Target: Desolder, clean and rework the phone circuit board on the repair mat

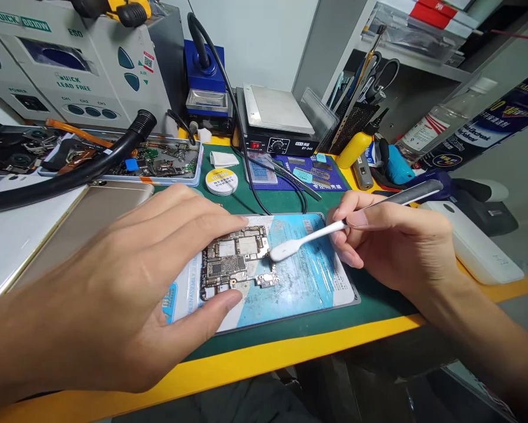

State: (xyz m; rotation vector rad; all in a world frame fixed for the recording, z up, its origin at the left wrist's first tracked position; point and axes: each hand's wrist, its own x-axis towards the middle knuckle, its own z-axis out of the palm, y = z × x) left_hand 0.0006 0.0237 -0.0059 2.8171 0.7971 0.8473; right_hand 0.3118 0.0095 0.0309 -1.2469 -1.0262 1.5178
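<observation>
A phone circuit board [226,265] lies flat on a blue and white printed pad [299,299]. My left hand [158,276] spans the board from the left, fingertips along its far edge and thumb by its near edge, holding it down. Between the thumb and fingers of my right hand [387,241] is a toothbrush [319,234] with a white neck and dark grey handle. Its head reaches the board's right side, back upward, so the bristles are hidden. Part of the board's left side is covered by my left hand.
Behind stand a hot-air station [83,70], a soldering iron stand [205,82] and a small heating plate [276,111]. A black hose [91,167] crosses a tray of boards [175,158]. A round tin [222,182], tweezers [296,181] and a yellow bottle [355,147] lie beyond the pad.
</observation>
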